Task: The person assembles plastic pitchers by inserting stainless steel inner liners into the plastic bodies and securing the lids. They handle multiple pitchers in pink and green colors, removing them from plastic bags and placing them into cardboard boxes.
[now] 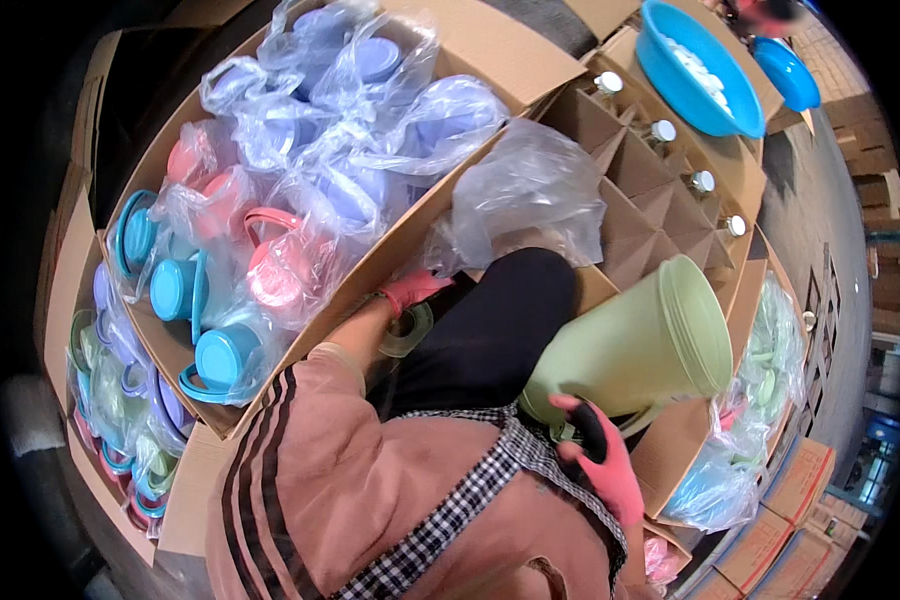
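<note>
My left hand (416, 290), in a pink glove, reaches into the gap between the large carton and my dark-trousered knee. Its visible fingers are stretched out; the fingertips are partly hidden. Beside that wrist is a pale green ring (407, 332), perhaps a roll of tape. A pale green bucket (625, 345) lies tilted at my right, its wide rim toward the right and its narrow end near my lap. Just below that end is my right hand (606, 455), in a pink glove with a black patch. Thumb and fingers are apart, with nothing seen between them.
A large carton (370, 260) at left holds bagged purple, pink and blue lidded containers. Crumpled clear plastic (530, 190) lies by a divided carton (635, 190) with several white-capped bottles. Beyond stands a blue basin (660, 50) of white pieces. More cartons (785, 480) stand at right.
</note>
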The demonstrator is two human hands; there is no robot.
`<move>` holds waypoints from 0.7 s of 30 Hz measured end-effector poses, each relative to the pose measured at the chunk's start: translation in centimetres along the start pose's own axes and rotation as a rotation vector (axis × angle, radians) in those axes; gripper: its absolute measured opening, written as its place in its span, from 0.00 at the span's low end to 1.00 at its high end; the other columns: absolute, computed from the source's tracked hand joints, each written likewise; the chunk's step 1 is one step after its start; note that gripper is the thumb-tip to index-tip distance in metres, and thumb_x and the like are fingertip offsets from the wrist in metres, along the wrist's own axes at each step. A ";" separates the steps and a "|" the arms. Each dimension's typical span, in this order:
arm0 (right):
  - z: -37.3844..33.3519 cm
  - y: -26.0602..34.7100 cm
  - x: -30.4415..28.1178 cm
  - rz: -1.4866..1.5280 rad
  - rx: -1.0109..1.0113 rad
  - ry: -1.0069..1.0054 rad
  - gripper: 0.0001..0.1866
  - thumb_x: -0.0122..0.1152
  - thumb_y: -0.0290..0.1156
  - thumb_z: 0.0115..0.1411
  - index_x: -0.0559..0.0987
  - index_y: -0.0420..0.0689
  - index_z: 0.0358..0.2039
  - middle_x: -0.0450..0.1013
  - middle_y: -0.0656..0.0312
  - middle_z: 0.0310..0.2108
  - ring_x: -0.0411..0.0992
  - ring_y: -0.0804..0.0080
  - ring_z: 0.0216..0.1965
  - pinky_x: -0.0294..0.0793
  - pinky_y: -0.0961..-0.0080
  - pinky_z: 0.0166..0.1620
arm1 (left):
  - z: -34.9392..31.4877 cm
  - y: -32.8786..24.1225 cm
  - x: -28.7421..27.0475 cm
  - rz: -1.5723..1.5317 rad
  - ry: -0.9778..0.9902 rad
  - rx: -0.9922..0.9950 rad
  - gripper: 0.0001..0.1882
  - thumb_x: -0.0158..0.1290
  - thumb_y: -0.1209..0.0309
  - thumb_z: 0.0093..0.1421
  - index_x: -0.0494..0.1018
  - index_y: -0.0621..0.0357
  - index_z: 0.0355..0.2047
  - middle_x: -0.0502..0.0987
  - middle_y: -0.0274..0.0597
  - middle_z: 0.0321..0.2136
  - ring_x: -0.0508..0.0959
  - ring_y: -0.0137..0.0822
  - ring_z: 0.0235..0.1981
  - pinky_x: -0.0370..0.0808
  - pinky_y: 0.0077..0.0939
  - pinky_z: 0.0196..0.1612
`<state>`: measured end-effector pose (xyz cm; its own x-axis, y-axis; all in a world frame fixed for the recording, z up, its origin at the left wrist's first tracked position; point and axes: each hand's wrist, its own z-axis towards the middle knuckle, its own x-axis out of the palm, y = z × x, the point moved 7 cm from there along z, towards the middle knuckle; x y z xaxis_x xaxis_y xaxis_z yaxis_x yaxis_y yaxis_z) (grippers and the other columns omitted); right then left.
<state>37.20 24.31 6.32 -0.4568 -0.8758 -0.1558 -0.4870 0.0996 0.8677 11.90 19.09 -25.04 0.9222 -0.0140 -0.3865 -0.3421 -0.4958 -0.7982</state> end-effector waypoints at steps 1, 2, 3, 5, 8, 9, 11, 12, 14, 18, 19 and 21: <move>-0.8 0.2 -0.5 0.091 0.057 -0.037 0.28 0.61 0.35 0.46 0.67 0.36 0.47 0.66 0.57 0.46 0.62 0.69 0.50 0.54 0.75 0.54 | -1.2 -2.4 -0.9 0.075 -0.048 -0.027 0.26 0.46 0.55 0.50 0.66 0.59 0.44 0.68 0.54 0.43 0.66 0.50 0.47 0.64 0.37 0.47; -1.3 0.9 -1.1 0.125 0.077 -0.049 0.31 0.61 0.40 0.45 0.67 0.34 0.46 0.65 0.57 0.47 0.61 0.70 0.50 0.53 0.74 0.55 | -2.5 -3.1 -1.6 0.141 -0.105 -0.065 0.27 0.47 0.54 0.50 0.65 0.58 0.46 0.67 0.54 0.44 0.66 0.50 0.47 0.64 0.37 0.47; -1.9 1.5 -1.5 0.163 0.096 -0.071 0.34 0.62 0.44 0.43 0.67 0.33 0.46 0.65 0.57 0.47 0.61 0.70 0.50 0.53 0.74 0.55 | -4.0 -3.3 -1.2 0.251 -0.188 0.120 0.25 0.47 0.58 0.51 0.63 0.57 0.47 0.65 0.55 0.45 0.65 0.50 0.46 0.64 0.39 0.47; -3.3 2.9 -3.1 0.077 0.049 -0.275 0.45 0.55 0.65 0.40 0.68 0.32 0.42 0.68 0.56 0.41 0.65 0.69 0.44 0.61 0.76 0.48 | -9.5 -4.1 -1.2 0.333 -0.510 0.311 0.21 0.49 0.63 0.51 0.65 0.58 0.43 0.66 0.56 0.43 0.65 0.50 0.45 0.64 0.39 0.46; -3.9 3.5 -4.9 0.115 -0.048 -0.370 0.44 0.54 0.65 0.42 0.66 0.32 0.43 0.67 0.52 0.41 0.65 0.65 0.44 0.62 0.72 0.48 | -14.1 1.2 -0.2 0.108 -0.581 0.030 0.19 0.50 0.64 0.50 0.67 0.59 0.41 0.68 0.55 0.40 0.69 0.49 0.42 0.65 0.39 0.45; -3.7 3.6 -5.3 0.133 -0.091 -0.394 0.44 0.53 0.64 0.44 0.65 0.32 0.43 0.67 0.51 0.41 0.65 0.63 0.44 0.63 0.70 0.49 | -14.8 6.7 2.0 -0.129 -0.669 -0.193 0.19 0.51 0.64 0.49 0.68 0.60 0.41 0.69 0.55 0.39 0.70 0.49 0.40 0.66 0.38 0.45; -2.9 3.9 -5.3 0.087 -0.084 -0.333 0.44 0.53 0.63 0.45 0.63 0.32 0.44 0.65 0.49 0.43 0.65 0.62 0.45 0.63 0.67 0.49 | -15.0 12.2 3.6 -0.400 -0.544 -0.669 0.27 0.52 0.63 0.48 0.63 0.60 0.48 0.64 0.56 0.46 0.66 0.50 0.48 0.61 0.39 0.52; -2.2 4.8 -4.7 0.050 -0.083 -0.288 0.44 0.53 0.63 0.45 0.64 0.31 0.44 0.65 0.49 0.43 0.65 0.62 0.45 0.63 0.67 0.49 | -14.1 13.7 4.8 -0.112 -0.351 -0.595 0.28 0.53 0.63 0.48 0.62 0.60 0.49 0.64 0.56 0.47 0.66 0.50 0.49 0.61 0.39 0.52; -0.5 5.6 -3.7 -0.017 -0.057 -0.216 0.45 0.53 0.64 0.44 0.64 0.30 0.45 0.65 0.49 0.44 0.64 0.62 0.46 0.62 0.67 0.51 | -11.9 16.8 8.8 0.476 0.065 -0.397 0.31 0.54 0.62 0.46 0.60 0.59 0.51 0.65 0.57 0.47 0.65 0.50 0.50 0.60 0.37 0.52; 0.3 6.3 -2.4 -0.068 0.000 -0.121 0.45 0.53 0.63 0.44 0.64 0.30 0.46 0.63 0.48 0.46 0.61 0.59 0.51 0.55 0.65 0.54 | -7.3 18.5 6.5 0.241 -0.074 -0.582 0.32 0.54 0.62 0.46 0.60 0.59 0.51 0.65 0.57 0.47 0.65 0.50 0.50 0.61 0.37 0.52; 0.4 6.5 -2.4 -0.067 0.015 -0.119 0.46 0.55 0.63 0.43 0.64 0.31 0.46 0.63 0.48 0.46 0.61 0.59 0.51 0.55 0.66 0.54 | -6.7 18.6 6.3 0.178 -0.113 -0.616 0.32 0.54 0.62 0.46 0.60 0.59 0.51 0.65 0.57 0.47 0.65 0.50 0.50 0.61 0.37 0.52; 0.7 6.9 -2.4 -0.058 0.063 -0.157 0.46 0.56 0.63 0.41 0.64 0.31 0.47 0.63 0.49 0.47 0.60 0.60 0.51 0.54 0.66 0.55 | -5.6 18.4 6.5 0.127 -0.130 -0.652 0.32 0.54 0.62 0.46 0.60 0.59 0.51 0.65 0.57 0.47 0.65 0.50 0.50 0.61 0.37 0.52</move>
<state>34.47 27.44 12.37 -0.5352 -0.7968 -0.2807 -0.5590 0.0849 0.8248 12.60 5.00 -39.58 0.8389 -0.0220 -0.5439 -0.2297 -0.9202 -0.3170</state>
